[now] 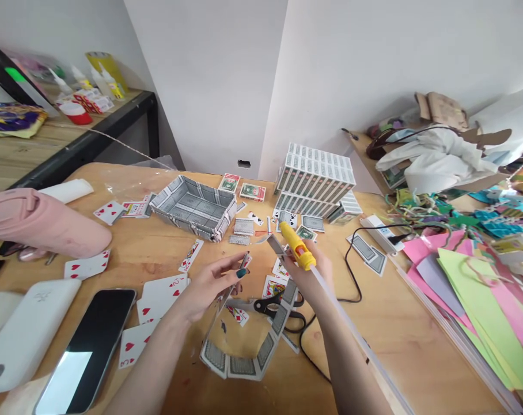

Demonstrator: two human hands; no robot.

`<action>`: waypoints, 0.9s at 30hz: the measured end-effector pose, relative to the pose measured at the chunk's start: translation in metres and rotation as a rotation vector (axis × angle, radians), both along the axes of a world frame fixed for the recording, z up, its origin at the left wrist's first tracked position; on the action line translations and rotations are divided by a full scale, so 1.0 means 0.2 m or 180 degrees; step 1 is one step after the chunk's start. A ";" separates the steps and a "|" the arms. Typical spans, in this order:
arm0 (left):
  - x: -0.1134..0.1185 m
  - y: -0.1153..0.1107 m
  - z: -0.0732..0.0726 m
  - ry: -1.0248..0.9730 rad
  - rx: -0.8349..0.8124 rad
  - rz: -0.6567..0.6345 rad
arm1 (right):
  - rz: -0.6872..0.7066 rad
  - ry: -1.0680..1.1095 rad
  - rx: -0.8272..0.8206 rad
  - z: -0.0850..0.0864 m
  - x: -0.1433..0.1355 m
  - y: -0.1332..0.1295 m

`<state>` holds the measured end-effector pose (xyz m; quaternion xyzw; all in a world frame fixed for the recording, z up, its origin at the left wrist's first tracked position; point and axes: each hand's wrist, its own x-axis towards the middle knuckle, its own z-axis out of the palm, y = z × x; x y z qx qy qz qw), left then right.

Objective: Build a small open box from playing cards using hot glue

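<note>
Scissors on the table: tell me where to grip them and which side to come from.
Take the scissors by the black handle loops, coming from the right. The loops stick out on that side of the band of cards, while the blades point left, towards the left hand. The black cord runs close by, so steer around it.

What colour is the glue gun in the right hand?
Yellow; the glue gun shows best in the head view.

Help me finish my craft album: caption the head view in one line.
Left hand holding a curved strip of playing cards, right hand holding a yellow glue gun near black-handled scissors.
</note>
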<state>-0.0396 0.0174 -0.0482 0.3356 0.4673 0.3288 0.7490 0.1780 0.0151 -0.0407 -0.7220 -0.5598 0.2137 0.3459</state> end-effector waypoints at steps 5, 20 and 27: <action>0.02 -0.01 0.03 0.0309 0.0263 -0.0153 | -0.0197 0.0261 -0.0165 0.07 0.07 0.01; -0.02 0.06 0.01 0.0450 0.0605 -0.0693 | 0.1794 0.1287 -0.1042 0.28 0.29 0.02; 0.00 0.06 -0.01 0.0361 0.0574 -0.0661 | 0.2061 0.0945 -0.1269 0.27 0.26 0.08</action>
